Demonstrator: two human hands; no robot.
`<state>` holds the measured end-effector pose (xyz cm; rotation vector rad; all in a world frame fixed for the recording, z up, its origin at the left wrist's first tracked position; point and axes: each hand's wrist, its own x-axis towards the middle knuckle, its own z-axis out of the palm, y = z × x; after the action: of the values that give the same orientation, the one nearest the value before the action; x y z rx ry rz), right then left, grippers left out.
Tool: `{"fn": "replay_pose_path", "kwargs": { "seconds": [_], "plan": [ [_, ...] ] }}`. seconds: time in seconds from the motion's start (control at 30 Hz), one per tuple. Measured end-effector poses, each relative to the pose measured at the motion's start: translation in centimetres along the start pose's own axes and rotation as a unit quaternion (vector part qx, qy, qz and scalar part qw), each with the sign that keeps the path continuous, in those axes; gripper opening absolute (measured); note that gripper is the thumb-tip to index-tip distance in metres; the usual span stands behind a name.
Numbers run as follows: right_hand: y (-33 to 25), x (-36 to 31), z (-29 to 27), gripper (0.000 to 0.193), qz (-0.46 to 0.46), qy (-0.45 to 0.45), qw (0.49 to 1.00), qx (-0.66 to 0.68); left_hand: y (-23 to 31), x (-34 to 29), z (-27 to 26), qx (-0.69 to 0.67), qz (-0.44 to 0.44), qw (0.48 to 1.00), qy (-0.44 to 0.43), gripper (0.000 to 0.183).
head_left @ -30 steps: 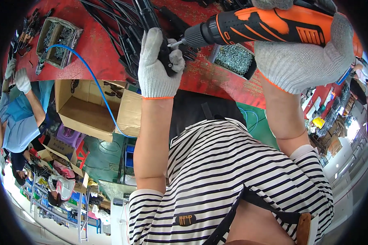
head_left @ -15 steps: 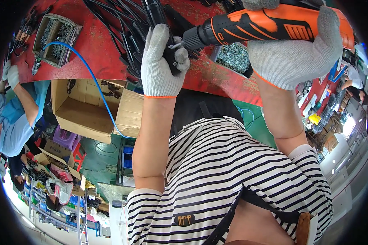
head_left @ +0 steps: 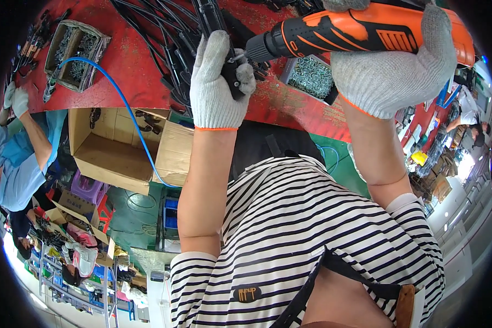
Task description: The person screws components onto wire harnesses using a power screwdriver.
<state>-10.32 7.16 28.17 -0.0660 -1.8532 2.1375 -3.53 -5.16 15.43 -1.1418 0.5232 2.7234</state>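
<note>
In a white knitted glove, my left hand (head_left: 220, 101) is closed around a long black part (head_left: 209, 17), whose thicker lower end shows between thumb and fingers. My right hand (head_left: 391, 79), gloved the same way, grips an orange-and-black cordless drill (head_left: 361, 34) lying level. Its chuck points left, and the bit reaches the black part beside my left fingertips. Whether the bit sits in a screw is too small to tell. Beneath the drill on the red table (head_left: 139, 82) stands a tray of small screws (head_left: 310, 77). Several black rods and cables (head_left: 172, 57) lie beyond my left hand.
A divided box of screws (head_left: 95, 49) stands on the left, crossed by a blue hose (head_left: 121, 93). Below the table edge is an open cardboard box (head_left: 106, 158) with dark parts inside. At the far left, a person in light blue (head_left: 24, 164) has gloved hands at the table.
My left hand and the black part have shifted very slightly right, and the drill chuck sits a touch closer to the part. Both grips are the same.
</note>
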Motion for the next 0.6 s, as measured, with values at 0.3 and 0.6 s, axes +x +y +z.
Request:
{"fn": "replay_pose_path", "kwargs": {
  "seconds": [0.3,0.6],
  "plan": [
    [-0.1,0.1,0.8,0.023,0.058,0.012,0.998,0.036,0.0,-0.5,1.5,0.048,0.028,0.998,0.036,0.032],
    [0.1,0.8,1.4,0.022,0.110,0.008,0.992,0.063,0.3,-0.3,1.0,0.047,0.003,0.997,0.066,0.043]
  ]
}}
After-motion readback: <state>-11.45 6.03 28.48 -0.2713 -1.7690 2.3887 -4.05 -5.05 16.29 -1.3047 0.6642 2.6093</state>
